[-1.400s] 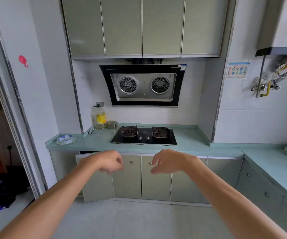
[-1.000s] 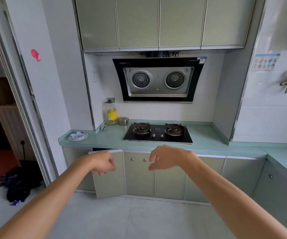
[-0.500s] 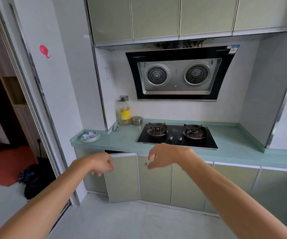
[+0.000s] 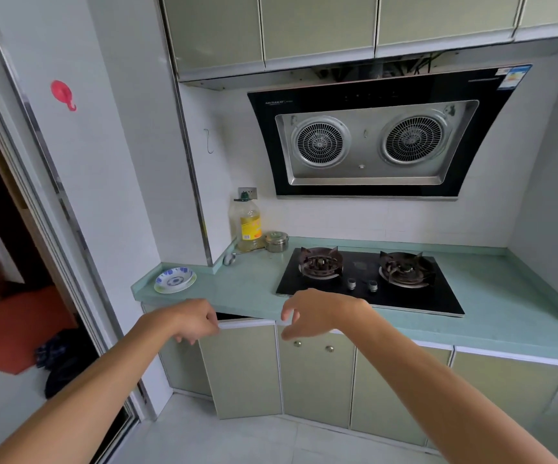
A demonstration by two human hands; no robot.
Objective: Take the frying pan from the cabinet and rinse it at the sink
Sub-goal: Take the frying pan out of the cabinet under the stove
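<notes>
— Green-fronted wall cupboards (image 4: 317,25) fill the twelve o'clock edge, and a matching lower cabinet (image 4: 317,380) runs under the teal counter (image 4: 492,296). How does its leftmost door (image 4: 240,370) stand?

— Ajar, with a dark slit showing along its top edge. Nothing inside can be made out, so the frying pan is not visible anywhere.

— And above the counter?

— A black range hood (image 4: 371,135) with two round grilles hangs at one o'clock, over a black two-burner hob (image 4: 368,279).

— Where are the person's hands?

— Both reach forward near the centre. The left hand (image 4: 193,321), at about nine o'clock from the right, has its fingers curled loosely at the top edge of the ajar door; whether they grip it cannot be told. The right hand (image 4: 317,313) hovers beside it with fingers bent and slightly parted, holding nothing.

— Smaller things?

— An oil bottle (image 4: 249,222) and a metal tin (image 4: 275,242) stand at eleven o'clock by the wall, and a blue-patterned dish (image 4: 174,279) sits at the counter's left end.
</notes>
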